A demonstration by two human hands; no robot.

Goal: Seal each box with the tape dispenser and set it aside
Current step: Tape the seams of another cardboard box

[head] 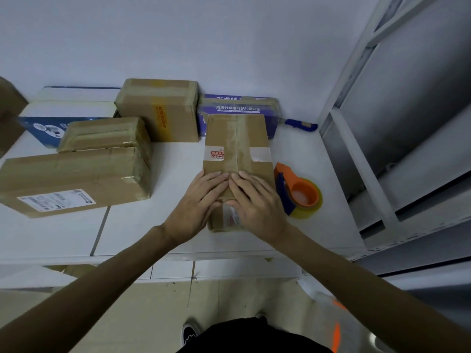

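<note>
My left hand and right hand lie flat, fingers straight, on the box on the counter. I should rub the tape down hard. The tape dispenser sits just beside.

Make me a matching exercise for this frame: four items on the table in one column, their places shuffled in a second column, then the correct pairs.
Items
1. tape dispenser
2. blue utility knife
3. box with white shipping label
4. narrow brown box

Places
A. pressed under the left hand and right hand
B. at the back, right of the purple box
C. left side of the table
D. lying just right of the right hand, untouched

Pairs: 1-D, 2-B, 3-C, 4-A
</note>
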